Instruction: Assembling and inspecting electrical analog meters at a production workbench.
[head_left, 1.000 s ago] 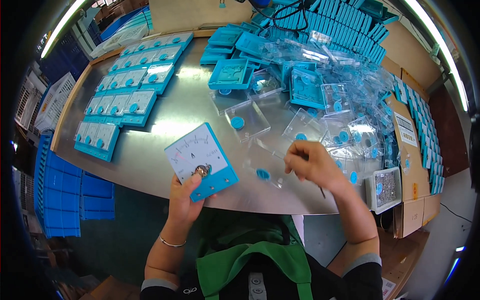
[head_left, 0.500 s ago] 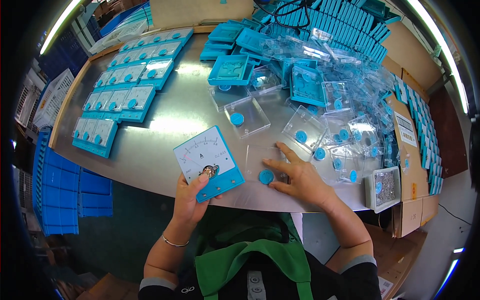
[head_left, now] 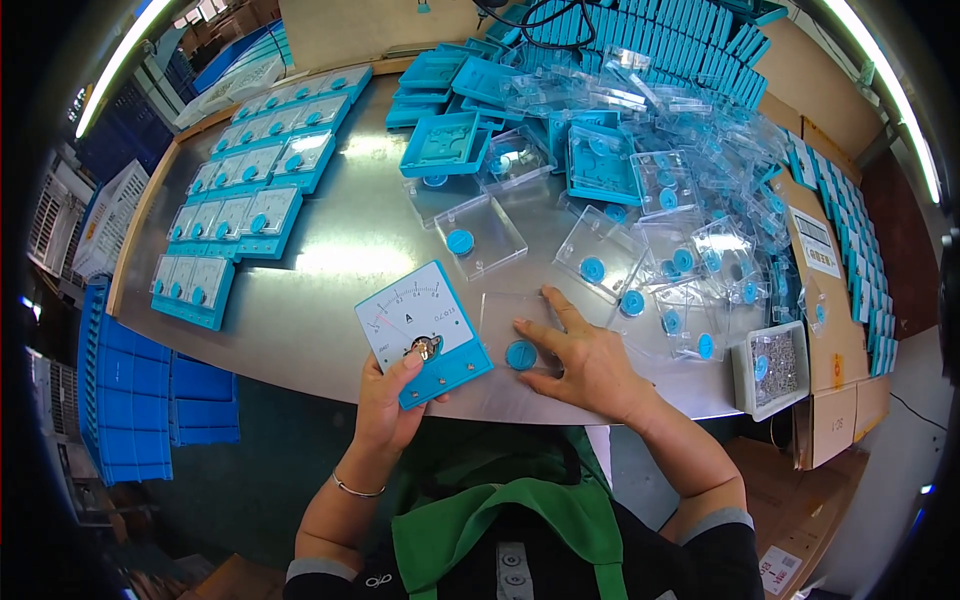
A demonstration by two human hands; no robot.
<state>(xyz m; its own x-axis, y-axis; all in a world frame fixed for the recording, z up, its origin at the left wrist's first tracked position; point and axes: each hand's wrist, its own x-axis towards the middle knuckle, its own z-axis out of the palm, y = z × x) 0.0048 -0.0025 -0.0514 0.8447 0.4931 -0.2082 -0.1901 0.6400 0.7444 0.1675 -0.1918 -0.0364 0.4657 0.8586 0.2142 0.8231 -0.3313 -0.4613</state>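
My left hand (head_left: 393, 395) holds an ammeter (head_left: 418, 325) with a white dial and a turquoise base. It is tilted, and my thumb presses near the metal movement below the dial. To its right, a clear plastic cover (head_left: 497, 318) with a round blue knob (head_left: 521, 355) lies near the table's front edge. My right hand (head_left: 597, 366) reaches over that cover's right side with fingers spread, the thumb close to the knob. Part of the cover is hidden beneath the fingers. Beyond it lies another clear cover (head_left: 490, 250).
Rows of covered meters (head_left: 250, 210) line the metal table's (head_left: 330, 300) left side. Clear covers (head_left: 690, 235) are heaped at right, behind them turquoise bases (head_left: 445, 140). A white tray of small metal parts (head_left: 745, 375) stands at the right front. Blue crates (head_left: 125, 390) stand left of the table.
My left hand has brought the ammeter slightly right, closer to the cover under my right hand. The whole view has shifted a little; my right hand stays over the cover.
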